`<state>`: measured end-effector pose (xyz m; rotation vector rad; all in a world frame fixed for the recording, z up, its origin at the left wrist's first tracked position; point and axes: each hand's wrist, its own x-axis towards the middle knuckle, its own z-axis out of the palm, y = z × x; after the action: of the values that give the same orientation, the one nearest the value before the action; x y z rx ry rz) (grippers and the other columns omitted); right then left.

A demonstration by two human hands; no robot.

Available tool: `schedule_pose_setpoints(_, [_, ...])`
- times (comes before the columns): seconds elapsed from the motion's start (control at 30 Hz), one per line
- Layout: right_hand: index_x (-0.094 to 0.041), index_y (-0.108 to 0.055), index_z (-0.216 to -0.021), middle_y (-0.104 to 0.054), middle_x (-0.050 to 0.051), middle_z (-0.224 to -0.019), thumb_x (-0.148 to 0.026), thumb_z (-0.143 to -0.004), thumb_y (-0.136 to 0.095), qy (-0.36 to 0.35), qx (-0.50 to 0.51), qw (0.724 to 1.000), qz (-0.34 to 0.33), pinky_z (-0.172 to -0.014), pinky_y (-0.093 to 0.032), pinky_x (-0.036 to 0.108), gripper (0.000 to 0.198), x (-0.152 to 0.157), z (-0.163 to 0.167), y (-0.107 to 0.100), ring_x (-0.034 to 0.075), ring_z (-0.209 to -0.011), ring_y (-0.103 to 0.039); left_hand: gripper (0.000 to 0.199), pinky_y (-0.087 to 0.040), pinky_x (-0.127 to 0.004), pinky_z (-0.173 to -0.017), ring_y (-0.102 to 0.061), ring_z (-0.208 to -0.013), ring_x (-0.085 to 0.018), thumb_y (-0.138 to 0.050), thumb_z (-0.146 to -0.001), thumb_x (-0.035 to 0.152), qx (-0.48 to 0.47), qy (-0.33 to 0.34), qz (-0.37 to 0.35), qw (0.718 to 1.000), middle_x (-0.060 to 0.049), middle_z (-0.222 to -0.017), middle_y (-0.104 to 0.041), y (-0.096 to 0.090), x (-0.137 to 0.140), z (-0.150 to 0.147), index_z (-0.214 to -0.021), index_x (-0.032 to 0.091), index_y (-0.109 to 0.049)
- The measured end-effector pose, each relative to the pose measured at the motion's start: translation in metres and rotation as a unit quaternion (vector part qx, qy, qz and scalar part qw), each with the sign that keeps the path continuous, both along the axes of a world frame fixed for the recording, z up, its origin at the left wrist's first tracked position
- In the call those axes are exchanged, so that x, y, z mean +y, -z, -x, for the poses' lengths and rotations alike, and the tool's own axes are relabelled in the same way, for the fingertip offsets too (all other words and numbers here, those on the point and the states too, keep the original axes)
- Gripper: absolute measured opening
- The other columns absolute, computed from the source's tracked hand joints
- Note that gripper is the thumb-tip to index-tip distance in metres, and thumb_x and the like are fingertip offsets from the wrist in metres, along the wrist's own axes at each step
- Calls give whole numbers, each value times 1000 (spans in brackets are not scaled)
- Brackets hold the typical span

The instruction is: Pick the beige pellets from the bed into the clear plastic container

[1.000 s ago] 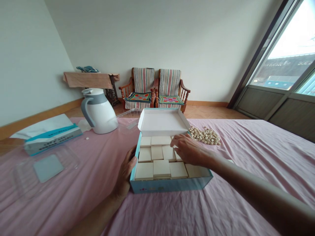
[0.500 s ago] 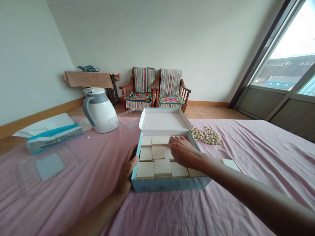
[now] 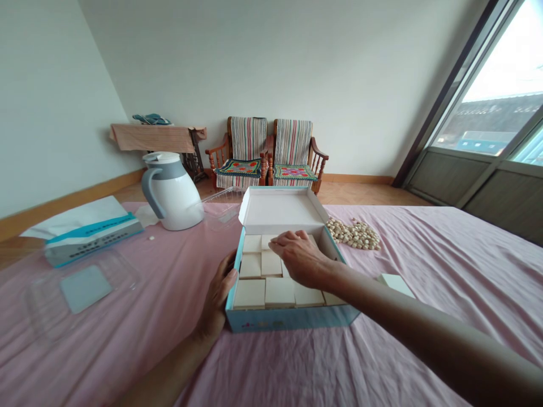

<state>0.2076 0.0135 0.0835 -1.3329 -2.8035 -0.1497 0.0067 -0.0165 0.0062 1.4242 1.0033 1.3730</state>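
Observation:
A light-blue cardboard box (image 3: 292, 321) stands on the pink cloth with its lid raised at the back. Stacks of cream square cards (image 3: 280, 291) fill it in rows. My left hand (image 3: 216, 297) grips the box's left side, its thumb near the rim and its other fingers partly hidden along the wall. Over the back rows my right hand (image 3: 303, 257) reaches in, palm down, fingers bent and close together. Its fingertips are at the card stacks in the back and middle rows; whatever lies under them is hidden.
Pistachios (image 3: 356, 234) lie heaped right of the box, and a pale square card (image 3: 396, 284) is nearer. On the left are a white jug (image 3: 180, 195), a tissue pack (image 3: 93, 237) and a clear plastic tray (image 3: 125, 265). Another clear tray (image 3: 223, 209) is behind the box.
My right hand has shifted left over the cards. The front-row stack second from the left, raised at its back before, now looks flatter. My left hand stays on the box.

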Motion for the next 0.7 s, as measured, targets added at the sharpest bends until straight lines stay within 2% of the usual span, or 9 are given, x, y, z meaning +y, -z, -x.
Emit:
schedule_pose_setpoints(0.1, [-12, -52, -118, -57, 16, -118, -6, -82, -40, -5, -17, 1000, -14, -88, -28, 38, 39, 6, 8, 6, 24, -109, -46, 52, -31, -37, -108, -36, -131, -26, -44, -88, 42, -1, 8, -5, 1000, -4, -139, -46, 0, 0, 1, -136, 23, -41])
schedule_pose_setpoints(0.37, [-10, -56, -106, -61, 18, -106, -8, -79, -42, 6, -40, 999, -26, -86, -30, 40, 31, 9, 12, 12, 25, -101, -53, 50, -32, -37, -107, -37, -131, -27, -45, -87, 43, -8, 0, 7, 1000, -4, -135, -49, 1, 0, 0, -132, 23, -45])
schedule_pose_setpoints(0.5, [-8, -55, -112, -57, 20, -115, -8, -79, -42, 0, -40, 999, -18, -90, -29, 42, 35, 8, 11, 14, 26, -107, -51, 49, -34, -36, -106, -36, -131, -26, -47, -85, 45, -9, 1, 18, 1000, -5, -135, -50, 1, -1, 0, -128, 21, -49])
schedule_pose_setpoints(0.6, [-10, -52, -118, -57, 18, -120, -6, -78, -42, 4, -17, 1000, 12, -89, -31, 39, 42, 8, 5, 9, 24, -108, -52, 49, -34, -34, -106, -37, -131, -25, -46, -86, 45, -9, 8, 16, 1000, -3, -137, -48, 1, -1, 1, -128, 22, -49])
schedule_pose_setpoints(0.7, [-14, -51, -123, -56, 14, -124, -6, -82, -38, 42, 45, 998, -18, -91, -31, 35, 44, 9, -16, -6, 22, -110, -51, 49, -32, -34, -107, -39, -129, -25, -45, -87, 46, -16, 9, 11, 1000, -3, -137, -49, 3, 0, 1, -130, 23, -47])
